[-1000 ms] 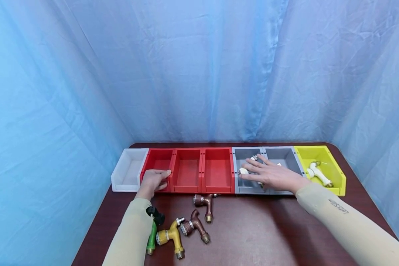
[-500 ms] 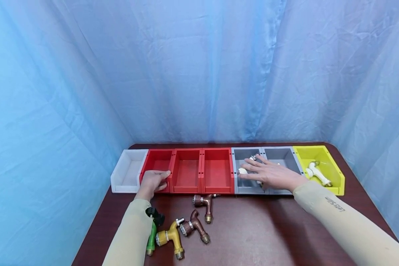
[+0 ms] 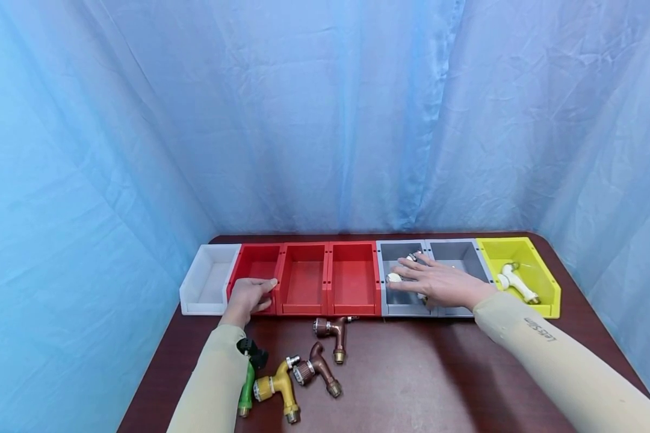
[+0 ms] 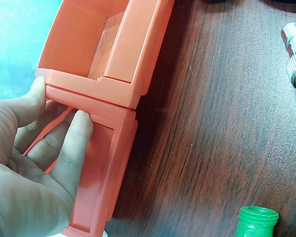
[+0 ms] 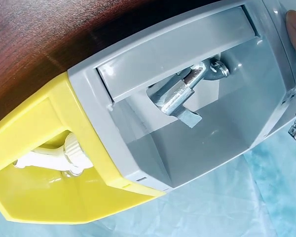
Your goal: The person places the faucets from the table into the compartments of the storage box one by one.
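My left hand (image 3: 249, 297) pinches the shared wall of two red bins at the left of the row. In the left wrist view the thumb lies on top of the rim and the fingers reach inside the leftmost red bin (image 4: 96, 173). My right hand (image 3: 439, 284) is spread over the left grey bin (image 3: 398, 309), fingers fairly straight. Under those fingers shows a white tap (image 3: 394, 278), partly hidden. A chrome tap (image 5: 175, 94) lies in the right grey bin (image 5: 187, 148), and a white tap (image 3: 517, 282) in the yellow bin (image 3: 541, 273).
A white bin (image 3: 211, 276) ends the row on the left. In front lie a brown tap (image 3: 338, 337), a second brown tap (image 3: 319, 367), a yellow tap (image 3: 283, 385) and a green tap (image 3: 247, 388), partly behind the left sleeve. Blue curtains (image 3: 325, 120) enclose the table (image 3: 401, 385).
The right forearm has shifted slightly left, its hand staying over the left grey bin. The left hand keeps its pinch on the red bins' wall. The taps lie as before.
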`<state>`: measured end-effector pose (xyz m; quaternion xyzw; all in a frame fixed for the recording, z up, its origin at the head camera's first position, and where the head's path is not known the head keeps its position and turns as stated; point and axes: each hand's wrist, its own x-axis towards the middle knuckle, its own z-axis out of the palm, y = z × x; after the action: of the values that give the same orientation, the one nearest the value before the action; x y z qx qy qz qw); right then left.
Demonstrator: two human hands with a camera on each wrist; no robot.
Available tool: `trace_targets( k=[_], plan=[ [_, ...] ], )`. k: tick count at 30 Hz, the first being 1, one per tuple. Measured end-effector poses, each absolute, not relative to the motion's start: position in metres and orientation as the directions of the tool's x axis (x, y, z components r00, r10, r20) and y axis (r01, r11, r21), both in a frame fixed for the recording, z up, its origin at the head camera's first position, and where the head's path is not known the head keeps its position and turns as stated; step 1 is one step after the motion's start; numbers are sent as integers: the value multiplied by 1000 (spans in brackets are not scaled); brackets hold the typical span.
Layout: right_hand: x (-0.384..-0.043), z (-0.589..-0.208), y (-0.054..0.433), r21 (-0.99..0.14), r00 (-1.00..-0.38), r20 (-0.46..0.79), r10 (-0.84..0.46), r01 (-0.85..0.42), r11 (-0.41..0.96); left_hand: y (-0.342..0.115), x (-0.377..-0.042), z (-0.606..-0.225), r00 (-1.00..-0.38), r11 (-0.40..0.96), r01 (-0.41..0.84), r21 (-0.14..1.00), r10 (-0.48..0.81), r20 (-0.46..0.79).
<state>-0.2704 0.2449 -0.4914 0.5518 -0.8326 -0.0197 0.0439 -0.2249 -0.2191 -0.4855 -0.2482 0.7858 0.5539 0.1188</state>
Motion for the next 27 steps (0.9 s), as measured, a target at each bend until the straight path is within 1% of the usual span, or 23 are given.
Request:
trace_targets(
  k=[9, 14, 20, 27],
  plan=[
    [-271, -491, 243, 48, -410, 16, -912, -911, 410, -219, -225, -486, -845, 256, -526, 811, -261, -466],
    [-269, -491, 240, 53, -424, -1, -906, -904, 424, -220, -225, -486, -844, 258, -527, 810, -265, -466],
    [-266, -489, 237, 51, -458, -33, -888, -889, 456, -221, -226, -487, -846, 261, -524, 810, -266, -462],
    [-262, -484, 238, 22, -499, -23, -866, -867, 498, -223, -226, -488, -848, 258, -522, 813, -263, -460]
  ],
)
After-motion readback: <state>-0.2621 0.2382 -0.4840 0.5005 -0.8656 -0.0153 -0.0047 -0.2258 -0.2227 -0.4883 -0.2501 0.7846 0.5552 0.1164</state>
